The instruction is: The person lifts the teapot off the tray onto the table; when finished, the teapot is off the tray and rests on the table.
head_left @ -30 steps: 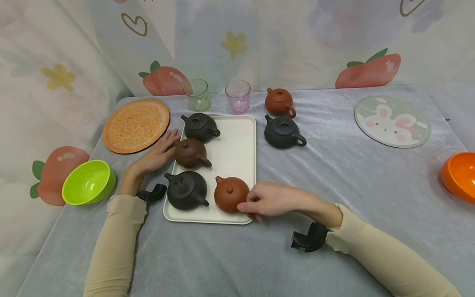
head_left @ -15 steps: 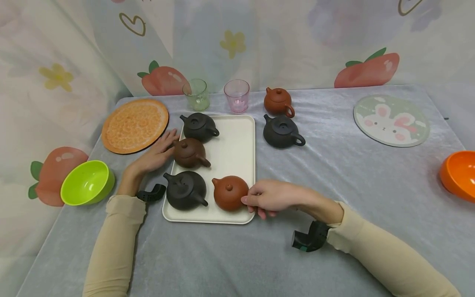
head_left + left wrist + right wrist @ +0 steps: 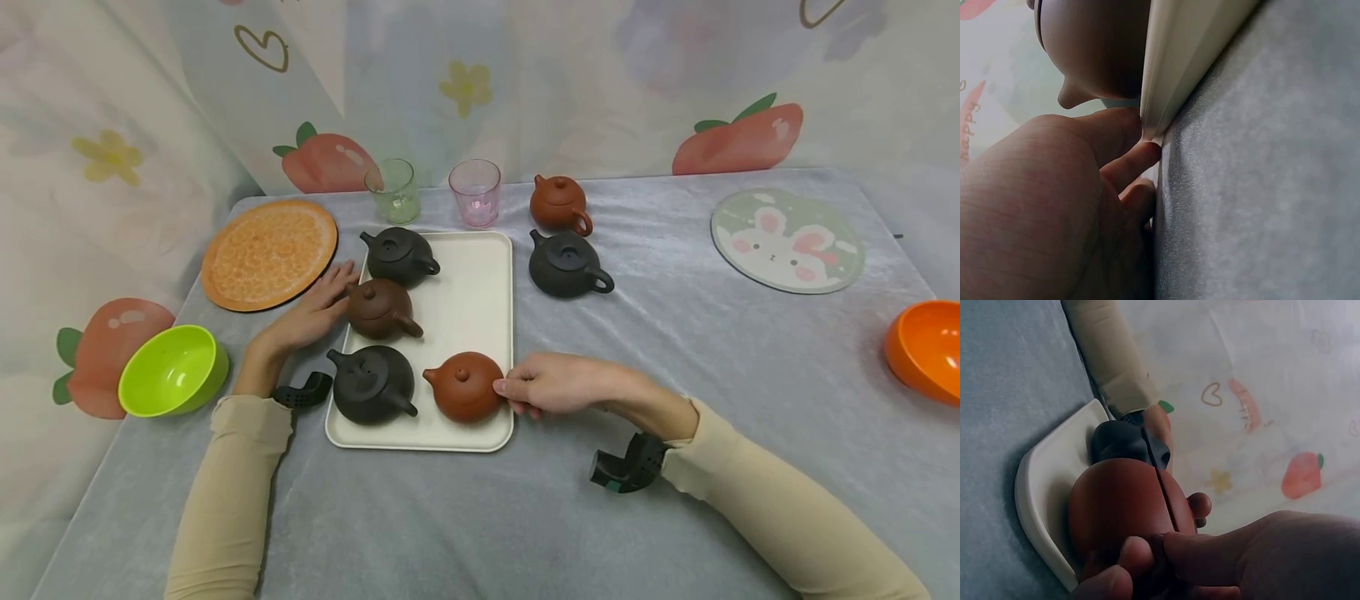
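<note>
My right hand (image 3: 558, 383) pinches the handle of a reddish-brown teapot (image 3: 463, 387), thumb against fingers. This teapot sits at the near right corner of a cream tray (image 3: 468, 317), its spout pointing left. In the right wrist view the handle is mostly hidden behind the fingers. My left hand (image 3: 307, 315) lies along the tray's left side with fingers extended, and in the left wrist view its fingertips touch the rim. Along that side of the tray stand a large black teapot (image 3: 372, 385), a dark brown teapot (image 3: 380, 310) and a smaller black teapot (image 3: 400, 256).
Behind the tray stand a green glass (image 3: 393, 193) and a pink glass (image 3: 476, 196). Right of it are a small red-brown teapot (image 3: 558, 202) and another black teapot (image 3: 566, 265). Round mats (image 3: 270, 254) and bowls, one green (image 3: 174, 371) and one orange (image 3: 930, 350), lie toward the sides.
The reddish-brown teapot has turned on the tray, its spout swinging from up-left to left and its handle side away from me. My right hand moved slightly away with it; the left stays put.
</note>
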`<move>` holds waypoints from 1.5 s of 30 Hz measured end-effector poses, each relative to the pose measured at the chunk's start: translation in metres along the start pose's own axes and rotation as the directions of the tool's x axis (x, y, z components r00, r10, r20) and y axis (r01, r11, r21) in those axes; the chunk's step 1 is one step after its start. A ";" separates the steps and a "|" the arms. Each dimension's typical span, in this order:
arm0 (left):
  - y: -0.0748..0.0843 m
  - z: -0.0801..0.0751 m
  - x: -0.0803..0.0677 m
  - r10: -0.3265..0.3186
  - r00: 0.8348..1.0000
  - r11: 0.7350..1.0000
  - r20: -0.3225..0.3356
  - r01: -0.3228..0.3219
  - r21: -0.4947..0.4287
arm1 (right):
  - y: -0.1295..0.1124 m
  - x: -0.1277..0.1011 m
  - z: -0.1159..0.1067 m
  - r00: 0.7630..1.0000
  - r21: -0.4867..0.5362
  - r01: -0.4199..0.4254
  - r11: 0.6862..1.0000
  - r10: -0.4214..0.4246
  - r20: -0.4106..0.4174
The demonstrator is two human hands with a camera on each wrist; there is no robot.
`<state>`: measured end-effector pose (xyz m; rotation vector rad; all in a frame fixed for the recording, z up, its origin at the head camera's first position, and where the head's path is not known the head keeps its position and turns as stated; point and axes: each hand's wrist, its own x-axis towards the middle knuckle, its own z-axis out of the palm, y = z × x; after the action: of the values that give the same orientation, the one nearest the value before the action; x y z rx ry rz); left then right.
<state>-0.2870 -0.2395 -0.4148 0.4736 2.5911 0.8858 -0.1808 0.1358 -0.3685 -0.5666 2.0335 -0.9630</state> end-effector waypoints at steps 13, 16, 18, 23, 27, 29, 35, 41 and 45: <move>-0.002 0.000 0.000 0.007 1.000 1.000 0.000 -0.007 0.007 | 0.002 0.004 0.002 0.997 -0.021 0.064 0.998 -0.065 -0.030; -0.001 0.000 0.000 0.014 1.000 1.000 -0.004 -0.014 0.013 | 0.003 0.002 0.000 0.997 -0.011 0.061 0.998 -0.061 -0.047; 0.000 0.000 0.000 0.019 1.000 1.000 -0.004 -0.019 0.013 | 0.003 0.000 -0.002 0.996 0.007 0.063 0.998 -0.062 -0.059; 0.001 0.001 0.000 0.020 1.000 1.000 -0.007 -0.019 0.021 | 0.005 -0.008 -0.007 0.995 0.038 0.053 0.998 -0.049 -0.085; 0.000 0.000 0.000 0.012 1.000 1.000 -0.011 -0.012 0.021 | 0.005 -0.014 -0.012 0.995 0.060 0.035 0.998 -0.030 -0.097; 0.000 0.000 0.000 0.014 1.000 1.000 -0.011 -0.014 0.018 | 0.006 -0.017 -0.015 0.995 0.083 0.023 0.996 -0.014 -0.102; 0.000 0.000 0.002 0.023 1.000 0.999 -0.007 -0.023 0.022 | 0.009 -0.025 -0.022 0.992 0.120 -0.018 0.993 0.032 -0.121; 0.001 0.001 0.001 0.019 1.000 0.999 -0.012 -0.018 0.033 | 0.018 -0.032 -0.027 0.992 0.146 -0.014 0.989 0.032 -0.124; 0.000 0.000 0.001 0.024 1.000 0.999 -0.015 -0.024 0.033 | 0.023 -0.038 -0.030 0.990 0.153 -0.020 0.988 0.041 -0.137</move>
<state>-0.2874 -0.2389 -0.4149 0.5097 2.6228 0.8592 -0.1844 0.1885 -0.3570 -0.3946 2.0637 -1.1549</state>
